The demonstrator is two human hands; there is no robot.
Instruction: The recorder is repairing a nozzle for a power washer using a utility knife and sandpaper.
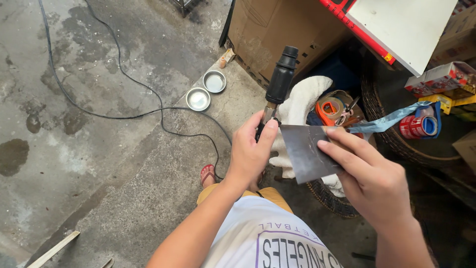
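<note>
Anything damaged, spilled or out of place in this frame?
Some oddities. The dark metal sheet in the right hand is scratched and scuffed. Wet patches stain the concrete floor. A black cable trails loose across it, near two steel bowls. The left hand grips a black tool.

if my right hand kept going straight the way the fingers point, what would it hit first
Probably the left hand: the right hand points left across the dark sheet it holds, toward the left thumb at the sheet's far corner. Depth is unclear.

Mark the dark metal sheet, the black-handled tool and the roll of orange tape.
dark metal sheet (307,151), head view, middle of its face
black-handled tool (281,79), head view, black handle
roll of orange tape (329,107), head view, its rim
</note>
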